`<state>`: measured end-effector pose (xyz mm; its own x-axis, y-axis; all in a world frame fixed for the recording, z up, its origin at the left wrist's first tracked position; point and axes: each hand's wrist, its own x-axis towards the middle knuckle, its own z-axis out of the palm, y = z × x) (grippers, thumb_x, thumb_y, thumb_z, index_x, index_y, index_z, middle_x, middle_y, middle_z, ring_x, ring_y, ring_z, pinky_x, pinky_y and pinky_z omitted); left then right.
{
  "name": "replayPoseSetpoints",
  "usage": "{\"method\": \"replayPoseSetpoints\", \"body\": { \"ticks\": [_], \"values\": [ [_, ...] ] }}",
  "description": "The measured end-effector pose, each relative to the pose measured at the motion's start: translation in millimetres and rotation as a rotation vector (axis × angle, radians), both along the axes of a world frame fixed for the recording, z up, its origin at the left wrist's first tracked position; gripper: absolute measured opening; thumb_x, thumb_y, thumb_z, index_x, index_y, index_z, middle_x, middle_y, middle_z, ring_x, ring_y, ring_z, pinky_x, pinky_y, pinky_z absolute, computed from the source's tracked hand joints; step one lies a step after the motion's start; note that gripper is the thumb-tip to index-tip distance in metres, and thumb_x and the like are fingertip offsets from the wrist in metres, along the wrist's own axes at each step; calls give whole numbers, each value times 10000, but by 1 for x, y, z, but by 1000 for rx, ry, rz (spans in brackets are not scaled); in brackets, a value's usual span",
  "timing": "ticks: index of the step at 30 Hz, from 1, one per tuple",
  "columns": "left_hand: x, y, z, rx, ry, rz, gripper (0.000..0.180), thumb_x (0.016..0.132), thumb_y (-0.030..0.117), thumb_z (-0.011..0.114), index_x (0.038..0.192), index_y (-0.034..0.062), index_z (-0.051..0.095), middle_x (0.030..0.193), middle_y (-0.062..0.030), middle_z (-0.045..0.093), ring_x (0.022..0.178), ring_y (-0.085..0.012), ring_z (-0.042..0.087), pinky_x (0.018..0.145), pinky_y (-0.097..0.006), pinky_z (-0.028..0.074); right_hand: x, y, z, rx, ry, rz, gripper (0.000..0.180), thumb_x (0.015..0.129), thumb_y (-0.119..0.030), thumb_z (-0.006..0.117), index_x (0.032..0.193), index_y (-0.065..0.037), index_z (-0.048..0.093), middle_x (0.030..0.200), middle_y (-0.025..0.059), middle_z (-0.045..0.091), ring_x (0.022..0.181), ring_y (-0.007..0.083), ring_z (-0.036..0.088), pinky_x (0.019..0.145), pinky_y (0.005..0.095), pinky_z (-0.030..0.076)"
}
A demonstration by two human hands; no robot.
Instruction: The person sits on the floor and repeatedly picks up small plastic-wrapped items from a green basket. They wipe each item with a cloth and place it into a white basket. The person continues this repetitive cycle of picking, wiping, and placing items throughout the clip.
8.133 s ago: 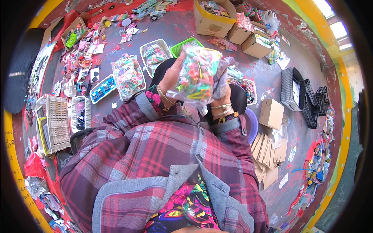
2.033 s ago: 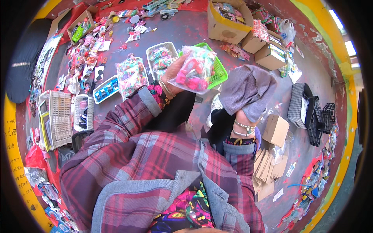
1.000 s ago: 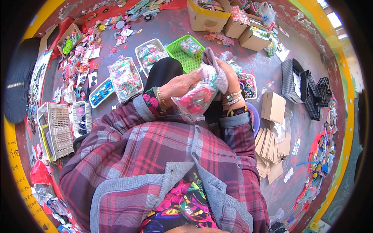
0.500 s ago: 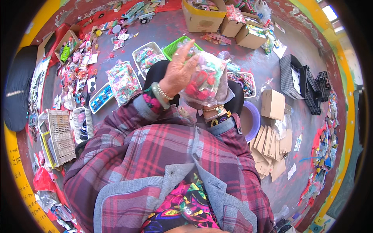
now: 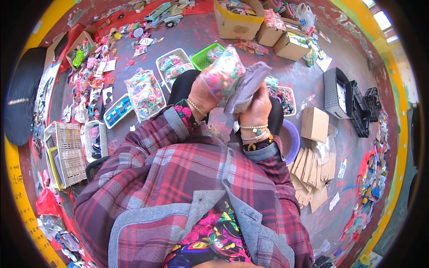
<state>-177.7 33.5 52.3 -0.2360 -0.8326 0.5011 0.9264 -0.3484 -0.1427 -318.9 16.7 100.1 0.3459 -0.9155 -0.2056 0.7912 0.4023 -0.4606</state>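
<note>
My left hand (image 5: 202, 96) is closed on a clear plastic bag (image 5: 223, 73) filled with small pink, red and green pieces. The bag hides most of its fingers. A folded grey cloth (image 5: 247, 87) is gripped in my right hand (image 5: 258, 108), just right of the bag and tilted up. Both are raised above my lap. Beyond my knees stand a green basket (image 5: 201, 58) and a white basket (image 5: 161, 58) of similar filled bags. Another white basket (image 5: 293, 107) of small colourful pieces is to the right of my right hand.
More filled bags (image 5: 144, 96) lie at left beside a blue tray (image 5: 117, 112). At right are a purple basin (image 5: 292, 140), a cardboard box (image 5: 314, 124), flattened cardboard pieces (image 5: 308, 172) and black crates (image 5: 335, 98). Large cartons (image 5: 237, 27) stand at the far side.
My left hand has come down from its raised, spread pose and taken hold of the bag, which has shifted left. My right hand and the grey cloth have risen into plain view.
</note>
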Motion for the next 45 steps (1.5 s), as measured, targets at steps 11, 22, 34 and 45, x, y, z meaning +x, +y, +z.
{"method": "replayPoseSetpoints", "body": {
  "ticks": [11,22,34,45],
  "values": [
    [-11,24,38,381,-543,332,439,875,357,416,1198,62,444,1146,-99,527,1055,-242,500,973,-378,336,0,15,40,-1299,920,-229,398,811,-213,501,1187,-83,481,1319,143,346,1201,322,338,981,393,278],
    [-14,37,26,142,-1186,820,408,908,260,381,1248,33,384,1260,-103,424,1148,-207,423,968,-325,336,17,14,40,-1679,1473,-354,344,815,-241,501,1124,-96,546,1264,148,430,1213,312,354,1006,438,215],
    [-10,39,46,175,-406,189,529,849,246,414,1334,89,272,1214,-151,467,1017,-278,529,882,-414,413,3,-40,54,-1230,1140,-154,296,817,-147,525,1070,7,535,1025,186,574,891,306,580,741,330,456],
    [11,41,19,154,-232,-1,449,815,276,481,1157,-14,457,1070,-167,562,961,-284,547,895,-424,397,4,-61,-4,-917,756,290,461,834,-120,520,1261,-21,378,1116,101,530,994,197,535,864,297,426]
  ]
}}
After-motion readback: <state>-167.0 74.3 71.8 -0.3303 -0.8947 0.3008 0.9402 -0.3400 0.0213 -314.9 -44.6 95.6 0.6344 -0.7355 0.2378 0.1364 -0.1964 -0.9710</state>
